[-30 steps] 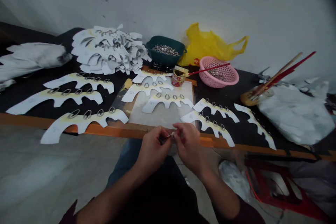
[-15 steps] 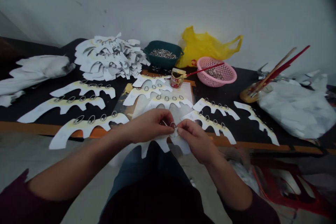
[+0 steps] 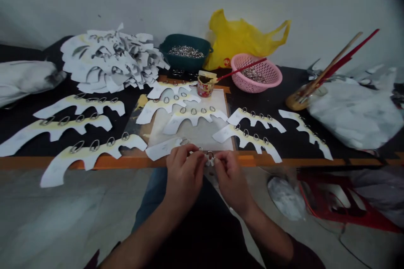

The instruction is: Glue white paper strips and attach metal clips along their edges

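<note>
At the table's front edge, both hands pinch a white scalloped strip (image 3: 164, 148) of paper-like sheet. My left hand (image 3: 185, 172) is closed on its middle, fingers bent over it. My right hand (image 3: 232, 178) grips the right part between thumb and fingertips. A metal ring (image 3: 210, 155) stands up from the strip between my hands, and others partly show by the left fingers. The strip's left end rests on a pale board (image 3: 217, 136). Just beyond lies another white strip (image 3: 195, 117) with several rings along its yellowish edge.
More ringed strips (image 3: 94, 151) lie to both sides. Behind stand a pile of white strips (image 3: 110, 61), a green basin (image 3: 186, 52) of metal rings, a small glue tub (image 3: 205, 86) with a red stick, a pink basket (image 3: 257, 73), a yellow bag (image 3: 244, 38) and a jar of brushes (image 3: 299, 101).
My left hand has turned, its forearm now rising from below. The strip's lobes no longer hang below my hands; its left end shows on the board. The view has shifted slightly.
</note>
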A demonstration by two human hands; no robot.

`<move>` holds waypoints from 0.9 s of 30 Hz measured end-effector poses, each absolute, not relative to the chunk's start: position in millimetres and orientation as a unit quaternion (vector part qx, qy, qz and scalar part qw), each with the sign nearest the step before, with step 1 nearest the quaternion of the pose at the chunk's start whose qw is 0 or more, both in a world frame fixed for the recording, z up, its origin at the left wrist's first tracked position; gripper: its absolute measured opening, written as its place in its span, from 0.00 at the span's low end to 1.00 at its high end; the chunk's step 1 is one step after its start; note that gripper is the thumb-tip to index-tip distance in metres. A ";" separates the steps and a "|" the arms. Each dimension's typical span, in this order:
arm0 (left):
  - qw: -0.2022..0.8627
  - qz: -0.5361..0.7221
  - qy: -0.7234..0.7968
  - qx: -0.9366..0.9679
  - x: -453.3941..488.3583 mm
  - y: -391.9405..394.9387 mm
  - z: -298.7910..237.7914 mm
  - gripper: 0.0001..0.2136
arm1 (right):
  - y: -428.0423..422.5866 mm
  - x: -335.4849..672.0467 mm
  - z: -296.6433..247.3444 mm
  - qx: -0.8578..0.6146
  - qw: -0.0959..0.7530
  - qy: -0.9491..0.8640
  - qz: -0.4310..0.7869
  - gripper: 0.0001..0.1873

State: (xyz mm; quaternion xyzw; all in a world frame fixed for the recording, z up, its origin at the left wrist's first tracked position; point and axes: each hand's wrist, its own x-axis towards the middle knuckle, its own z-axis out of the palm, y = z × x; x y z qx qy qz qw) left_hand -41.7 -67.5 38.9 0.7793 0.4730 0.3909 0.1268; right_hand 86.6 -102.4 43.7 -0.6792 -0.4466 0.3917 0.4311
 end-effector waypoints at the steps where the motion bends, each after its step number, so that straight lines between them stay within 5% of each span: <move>1: 0.127 0.397 0.478 0.773 -40.0 -68.2 37.6 0.03 | -103.3 85.6 41.9 -0.677 0.432 -0.451 0.390 0.06; 10: 0.333 0.391 0.555 0.654 -43.4 -69.6 43.3 0.04 | -101.7 85.6 31.3 -0.603 0.515 -0.341 0.505 0.06; 27: 0.187 0.347 0.534 0.748 -48.5 -65.5 38.5 0.03 | -102.8 96.6 17.6 -0.557 0.518 -0.391 0.518 0.06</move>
